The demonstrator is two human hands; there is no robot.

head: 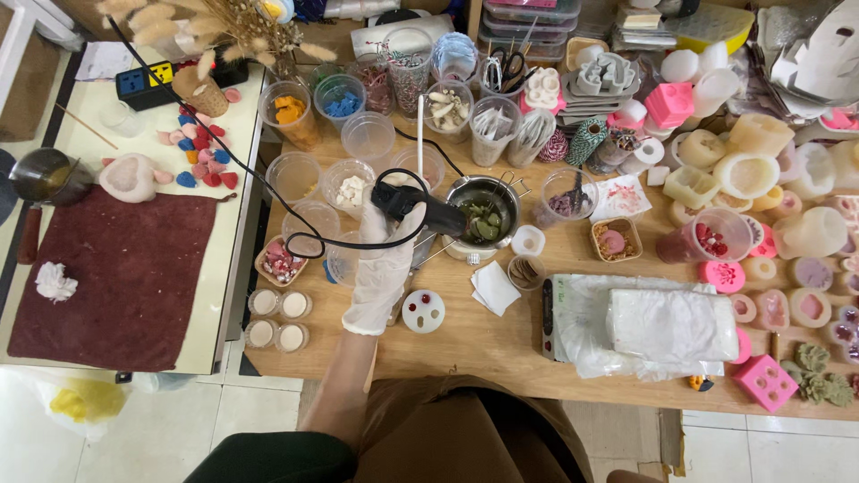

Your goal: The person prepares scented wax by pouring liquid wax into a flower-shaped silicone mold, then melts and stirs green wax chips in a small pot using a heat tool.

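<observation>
Centre frame: gloved left hand (pixel 383 266), fingers wrapped around a black heat gun (pixel 417 207), nozzle aimed into the metal pot (pixel 486 217). Green contents remain solid-looking; melting appears unfinished. Right hand out of view.

My gloved left hand (pixel 383 259) grips the black heat gun (pixel 419 206). Its nozzle points into the metal pot (pixel 484 212) of leaves on the wooden table (pixel 501 335).
</observation>
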